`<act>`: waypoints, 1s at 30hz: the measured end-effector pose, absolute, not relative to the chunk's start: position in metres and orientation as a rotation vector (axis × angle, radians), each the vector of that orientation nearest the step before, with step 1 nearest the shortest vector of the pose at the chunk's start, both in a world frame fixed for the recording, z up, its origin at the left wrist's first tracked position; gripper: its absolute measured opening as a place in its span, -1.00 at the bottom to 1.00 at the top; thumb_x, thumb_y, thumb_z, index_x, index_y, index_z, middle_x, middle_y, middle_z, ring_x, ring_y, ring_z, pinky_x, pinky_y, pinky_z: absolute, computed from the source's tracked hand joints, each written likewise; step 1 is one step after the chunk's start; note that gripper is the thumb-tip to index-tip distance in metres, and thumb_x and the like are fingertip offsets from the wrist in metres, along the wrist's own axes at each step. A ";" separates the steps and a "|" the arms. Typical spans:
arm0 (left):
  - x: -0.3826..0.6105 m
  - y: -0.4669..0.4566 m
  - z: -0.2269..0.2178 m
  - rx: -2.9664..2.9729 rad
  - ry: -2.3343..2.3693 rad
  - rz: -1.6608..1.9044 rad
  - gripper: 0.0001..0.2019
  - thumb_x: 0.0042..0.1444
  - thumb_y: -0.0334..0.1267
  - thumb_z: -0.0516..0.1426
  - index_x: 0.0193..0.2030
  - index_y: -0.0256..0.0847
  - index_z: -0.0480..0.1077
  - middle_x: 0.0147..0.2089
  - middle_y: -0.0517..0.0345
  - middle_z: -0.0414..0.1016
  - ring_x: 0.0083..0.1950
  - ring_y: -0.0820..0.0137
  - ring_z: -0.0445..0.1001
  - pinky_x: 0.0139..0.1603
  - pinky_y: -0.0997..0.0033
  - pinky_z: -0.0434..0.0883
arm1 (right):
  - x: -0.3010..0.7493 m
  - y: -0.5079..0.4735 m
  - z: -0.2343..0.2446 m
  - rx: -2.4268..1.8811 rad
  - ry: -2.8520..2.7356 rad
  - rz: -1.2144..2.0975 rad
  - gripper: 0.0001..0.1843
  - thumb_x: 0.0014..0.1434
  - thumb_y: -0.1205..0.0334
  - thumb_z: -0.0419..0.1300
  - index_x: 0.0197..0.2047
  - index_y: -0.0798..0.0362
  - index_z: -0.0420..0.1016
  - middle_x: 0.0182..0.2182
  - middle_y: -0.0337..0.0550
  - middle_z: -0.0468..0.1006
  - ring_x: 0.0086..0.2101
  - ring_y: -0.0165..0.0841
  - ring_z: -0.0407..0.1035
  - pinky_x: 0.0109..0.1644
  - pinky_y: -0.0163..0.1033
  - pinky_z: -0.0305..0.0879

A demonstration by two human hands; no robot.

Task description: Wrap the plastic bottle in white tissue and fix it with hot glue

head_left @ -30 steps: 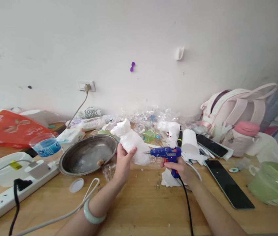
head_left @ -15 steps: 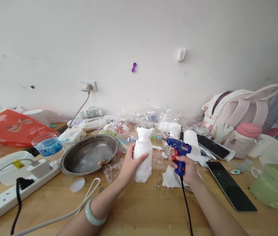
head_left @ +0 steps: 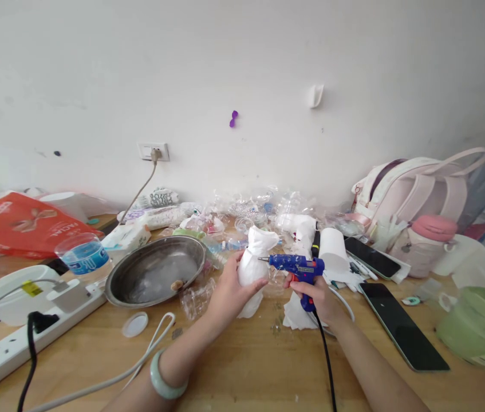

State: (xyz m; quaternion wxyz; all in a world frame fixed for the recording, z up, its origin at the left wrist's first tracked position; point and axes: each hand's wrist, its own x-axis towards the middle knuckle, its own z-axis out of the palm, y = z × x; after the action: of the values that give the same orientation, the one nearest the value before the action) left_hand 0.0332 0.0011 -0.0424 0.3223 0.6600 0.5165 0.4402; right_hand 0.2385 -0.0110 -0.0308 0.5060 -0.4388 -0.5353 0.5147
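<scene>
A white bottle-shaped thing (head_left: 252, 263), wrapped in what looks like tissue and gathered at the neck, tilts slightly to the right. My left hand (head_left: 234, 289) is closed around its body, thumb across the front. My right hand (head_left: 317, 297) grips a blue hot glue gun (head_left: 296, 266) by the handle, with a finger at the red trigger. The gun's metal nozzle points left, at the wrapped thing just below its neck; whether it touches I cannot tell. A black cord runs down from the handle. White tissue (head_left: 298, 313) lies under my right hand.
Left stand a metal basin (head_left: 156, 300), a power strip (head_left: 31, 337) and a looping white cable (head_left: 152, 349). Clear plastic bottles (head_left: 251, 206) crowd the wall. Right are a white roll (head_left: 334, 252), two dark phones (head_left: 403, 326), a pink-lidded jar (head_left: 433, 227), a backpack (head_left: 422, 189) and a green container (head_left: 476, 320).
The glue gun has moved left and slightly down, its nozzle now at the wrapped bottle-shaped thing. That thing has tipped to the right in my left hand.
</scene>
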 end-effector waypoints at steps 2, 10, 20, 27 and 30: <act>0.033 0.001 -0.041 1.794 1.375 1.134 -0.24 -0.11 0.05 0.23 0.18 -0.23 0.08 0.22 -0.16 0.22 0.23 0.12 0.21 0.22 0.12 0.15 | 0.237 -0.013 -0.026 -1.093 -1.286 1.227 -0.85 -0.18 0.20 0.28 -0.47 0.05 0.49 -0.53 -0.23 0.52 -0.52 -0.41 0.30 -0.41 -0.30 0.20; 0.034 0.002 -0.042 1.874 1.331 1.109 -0.25 -0.08 0.03 0.20 0.18 -0.29 0.05 0.24 -0.26 0.18 0.26 0.07 0.18 0.25 0.04 0.10 | 0.241 -0.008 -0.035 -1.113 -1.351 1.128 -0.81 -0.18 0.15 0.29 -0.45 0.04 0.48 -0.54 -0.23 0.52 -0.48 -0.32 0.38 -0.30 -0.21 0.32; 0.036 -0.004 -0.041 1.780 1.336 1.051 -0.37 0.01 -0.06 0.13 0.16 -0.22 -0.01 0.26 -0.21 0.15 0.26 0.11 0.19 0.25 0.05 0.11 | 0.243 -0.003 -0.043 -1.064 -1.413 1.097 -0.82 -0.15 0.21 0.33 -0.41 0.01 0.47 -0.48 -0.23 0.56 -0.36 -0.24 0.44 -0.12 -0.08 0.34; 0.038 0.005 -0.054 1.643 1.282 1.157 -0.33 -0.02 0.02 0.17 0.06 -0.18 -0.14 0.18 -0.26 0.22 0.19 0.17 0.29 0.18 0.06 0.21 | 0.247 -0.003 -0.042 -1.072 -1.443 1.070 -0.86 -0.10 0.19 0.31 -0.42 0.02 0.49 -0.47 -0.20 0.57 -0.36 -0.25 0.43 -0.17 -0.13 0.32; 0.038 0.007 -0.059 1.584 1.319 1.181 -0.34 -0.08 0.02 0.21 -0.04 -0.14 -0.13 0.10 -0.21 0.29 0.13 0.15 0.35 0.11 0.03 0.27 | 0.250 -0.003 -0.039 -1.085 -1.495 1.030 -0.89 -0.07 0.20 0.29 -0.42 0.03 0.51 -0.46 -0.17 0.58 -0.36 -0.24 0.43 -0.18 -0.14 0.32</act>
State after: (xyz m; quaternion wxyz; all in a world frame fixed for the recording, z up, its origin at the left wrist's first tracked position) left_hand 0.0380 0.0073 -0.0592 0.3737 0.6184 0.5150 0.4611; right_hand 0.2499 -0.0034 -0.0388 0.4910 -0.4470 -0.6156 0.4244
